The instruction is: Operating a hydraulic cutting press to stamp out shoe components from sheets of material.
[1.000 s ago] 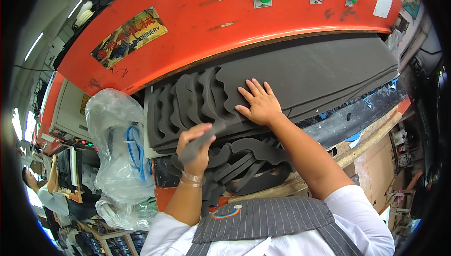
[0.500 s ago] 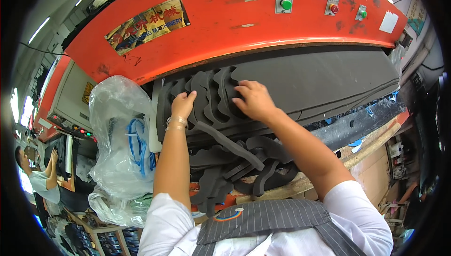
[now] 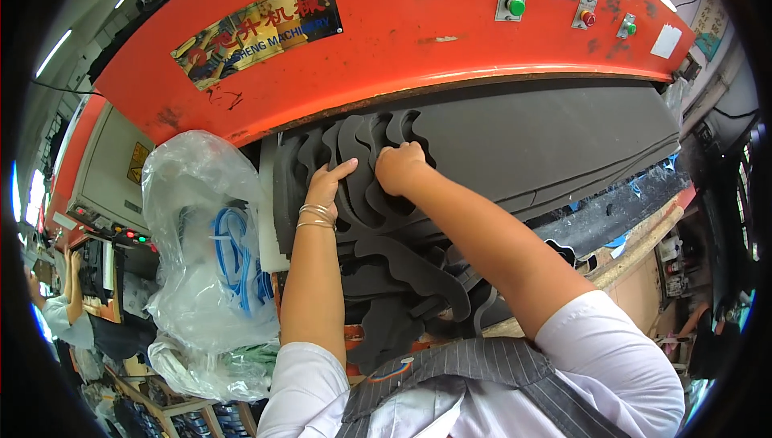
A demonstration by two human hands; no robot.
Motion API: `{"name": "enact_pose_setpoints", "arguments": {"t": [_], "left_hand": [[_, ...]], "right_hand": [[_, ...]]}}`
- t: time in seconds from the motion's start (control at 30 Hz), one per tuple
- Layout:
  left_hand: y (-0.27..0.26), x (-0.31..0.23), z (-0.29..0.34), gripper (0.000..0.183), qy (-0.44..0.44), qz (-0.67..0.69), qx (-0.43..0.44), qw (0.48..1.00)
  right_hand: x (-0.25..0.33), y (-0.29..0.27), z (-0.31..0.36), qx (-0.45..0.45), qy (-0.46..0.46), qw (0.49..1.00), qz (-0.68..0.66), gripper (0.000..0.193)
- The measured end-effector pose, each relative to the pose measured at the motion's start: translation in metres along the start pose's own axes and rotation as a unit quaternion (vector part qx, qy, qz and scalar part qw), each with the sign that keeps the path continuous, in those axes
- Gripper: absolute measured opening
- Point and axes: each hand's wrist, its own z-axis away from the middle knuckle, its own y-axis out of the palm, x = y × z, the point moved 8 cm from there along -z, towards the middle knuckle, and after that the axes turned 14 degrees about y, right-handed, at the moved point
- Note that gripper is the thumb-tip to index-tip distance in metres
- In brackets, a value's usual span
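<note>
A stack of dark grey foam sheets (image 3: 547,132) lies under the red machine. Its left end is cut into several upright wavy foam strips (image 3: 354,136). My left hand (image 3: 324,185) rests on these strips, thumb stretched out to the right; its other fingers are partly hidden. Just right of it, my right hand (image 3: 402,168) is closed, fingers curled round the edge of a wavy foam strip, with the fingertips hidden. Loose wavy offcuts (image 3: 414,269) lie in a heap below the stack, in front of me.
The red machine front (image 3: 386,28) with a green button (image 3: 515,7) and a red button (image 3: 589,17) overhangs the stack. A clear plastic bag (image 3: 201,237) with blue cord hangs at left. A wooden edge (image 3: 643,257) runs along the right front. Another person (image 3: 72,309) works far left.
My right hand has moved left and its fingers have closed at the strips. My left hand has shifted slightly right. A wavy strip now lies over the heap below.
</note>
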Motion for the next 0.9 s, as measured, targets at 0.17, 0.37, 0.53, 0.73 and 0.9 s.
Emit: {"name": "enact_pose_setpoints", "arguments": {"t": [0.17,0.37,0.53,0.73,0.9], "left_hand": [[0.012,-0.012,0.011,0.057,0.021,0.136,0.035,0.990],[0.003,-0.011,0.018,0.063,0.043,0.176,0.049,0.982],[0.004,0.003,0.010,0.062,0.035,0.219,0.084,0.971],[-0.011,0.013,0.009,0.060,0.009,0.245,0.050,0.968],[-0.013,0.025,-0.002,0.057,-0.024,0.266,0.083,0.960]], "right_hand": [[-0.016,0.006,-0.016,0.082,0.047,0.978,-0.184,0.046],[-0.006,0.015,-0.019,0.026,0.096,0.970,-0.220,0.044],[-0.012,0.028,-0.035,-0.018,0.117,0.969,-0.219,0.041],[-0.060,0.024,0.013,-0.016,0.075,0.730,-0.679,0.052],[-0.073,0.002,0.073,-0.090,0.011,0.620,-0.779,0.051]]}}
